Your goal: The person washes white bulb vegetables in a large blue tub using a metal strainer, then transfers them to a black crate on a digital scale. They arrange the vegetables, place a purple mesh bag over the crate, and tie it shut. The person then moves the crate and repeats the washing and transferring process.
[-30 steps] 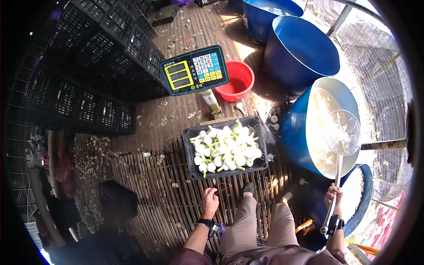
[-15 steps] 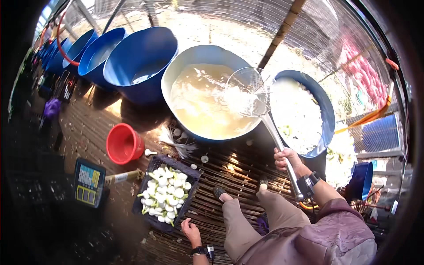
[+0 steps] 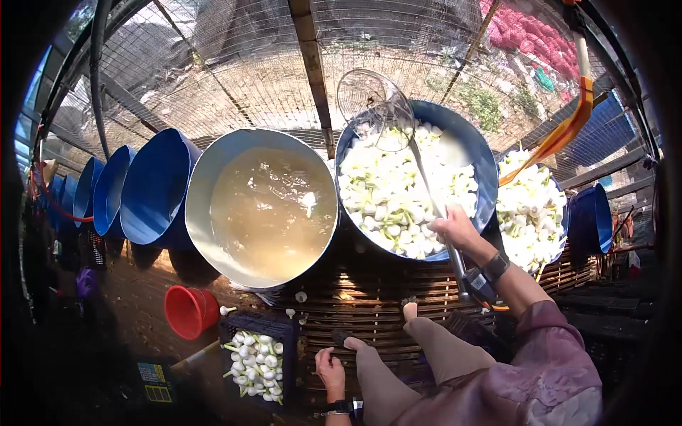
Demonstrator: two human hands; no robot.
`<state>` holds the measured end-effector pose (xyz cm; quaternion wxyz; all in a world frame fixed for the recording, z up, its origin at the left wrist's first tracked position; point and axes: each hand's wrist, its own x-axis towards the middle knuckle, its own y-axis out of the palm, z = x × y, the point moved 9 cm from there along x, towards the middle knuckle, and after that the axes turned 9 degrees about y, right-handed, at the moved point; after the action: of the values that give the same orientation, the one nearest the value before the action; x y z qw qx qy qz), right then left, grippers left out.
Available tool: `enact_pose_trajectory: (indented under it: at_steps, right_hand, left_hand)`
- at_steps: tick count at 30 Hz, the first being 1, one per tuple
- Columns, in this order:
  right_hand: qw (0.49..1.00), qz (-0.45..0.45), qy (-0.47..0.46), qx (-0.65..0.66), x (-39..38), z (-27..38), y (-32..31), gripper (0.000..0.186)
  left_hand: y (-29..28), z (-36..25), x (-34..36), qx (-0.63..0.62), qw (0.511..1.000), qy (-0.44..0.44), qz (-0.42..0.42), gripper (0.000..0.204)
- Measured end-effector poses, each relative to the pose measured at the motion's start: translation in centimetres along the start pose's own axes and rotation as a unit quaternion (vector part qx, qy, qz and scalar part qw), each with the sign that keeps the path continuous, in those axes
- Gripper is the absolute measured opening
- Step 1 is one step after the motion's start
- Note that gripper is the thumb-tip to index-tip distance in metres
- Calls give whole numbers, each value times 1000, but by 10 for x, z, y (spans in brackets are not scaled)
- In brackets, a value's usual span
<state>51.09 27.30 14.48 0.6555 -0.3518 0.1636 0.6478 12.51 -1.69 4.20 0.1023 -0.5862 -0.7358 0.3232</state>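
My right hand (image 3: 455,228) is closed round the long metal handle of a round wire skimmer (image 3: 376,106). The mesh head sits over the far left rim of a round blue tub (image 3: 490,177), which is heaped with white bulbs (image 3: 398,195) bearing short green stems. Nothing shows in the mesh beyond what is seen through it. Low beside my left knee, my left hand (image 3: 329,371) hangs with loosely bent fingers apart and holds nothing. Left of it stands a dark crate (image 3: 284,328) of similar white bulbs. A wide tub (image 3: 201,206) holds cloudy brown water with a pale bulb floating.
Deep blue tubs (image 3: 153,188) line the left. A red bucket (image 3: 190,312) and a scale (image 3: 155,382) stand on the slatted floor. More bulbs (image 3: 529,206) fill another tub at right. Wire mesh fencing (image 3: 241,64) closes the far side; an orange-wrapped hose (image 3: 561,131) hangs at right.
My right hand has carried the skimmer from over the brown water to over the bulb-filled tub. The view has turned to the right. My left hand stays low and empty.
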Motion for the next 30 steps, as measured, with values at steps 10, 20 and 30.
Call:
enact_pose_trajectory:
  at_steps: [10,20,30]
  right_hand:
    - [807,-136,-291,-495,140,87,40,24]
    - [878,-129,-308,-341,62,-2,-13,34]
    - [960,-63,-57,-266,-13,-103,1,43]
  left_hand:
    - [25,-4,-68,39,998,-32,-39,32]
    - [25,-6,-86,-2,995,-93,-43,30]
    - [62,-157,52,-51,980,139,131,32]
